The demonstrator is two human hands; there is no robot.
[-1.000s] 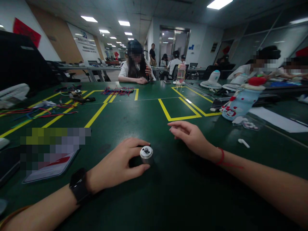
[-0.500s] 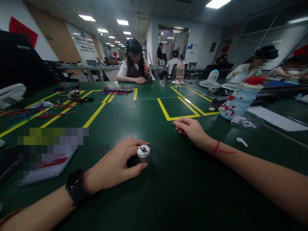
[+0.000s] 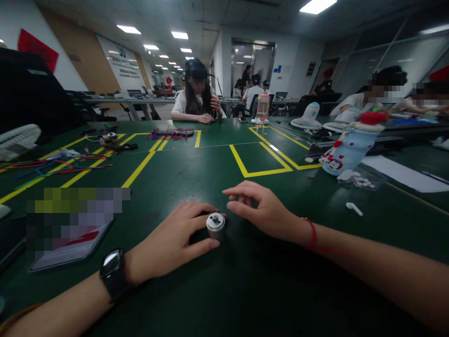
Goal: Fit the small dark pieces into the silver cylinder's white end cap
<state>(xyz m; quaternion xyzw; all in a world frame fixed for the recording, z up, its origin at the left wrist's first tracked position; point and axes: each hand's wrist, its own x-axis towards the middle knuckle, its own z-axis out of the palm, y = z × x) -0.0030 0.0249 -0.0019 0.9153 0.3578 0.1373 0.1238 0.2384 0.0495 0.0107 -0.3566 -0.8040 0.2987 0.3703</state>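
A small silver cylindrical motor [image 3: 215, 225] stands upright on the dark green table, its white top with a short shaft facing up. My left hand [image 3: 177, 234], with a black watch on the wrist, grips the motor from the left, thumb at the near side and fingers around the far side. Just up and right of the motor hovers my right hand [image 3: 264, 206], a red string at its wrist. It holds nothing, and its index finger and thumb are apart and point toward the motor; the other fingers are curled.
Left lie a phone-like flat item [image 3: 73, 243] and loose coloured wires [image 3: 66, 161]. Yellow tape [image 3: 268, 173] marks the table. Right stand a blue bottle [image 3: 347, 150], a white earbud [image 3: 354, 208] and paper [image 3: 403, 173]. A person [image 3: 194, 103] sits opposite; a pink-topped bottle [image 3: 262, 110] stands far back.
My right hand has moved left and nearer to the motor, and its thumb and index finger have spread. My left hand and the motor have shifted slightly right.
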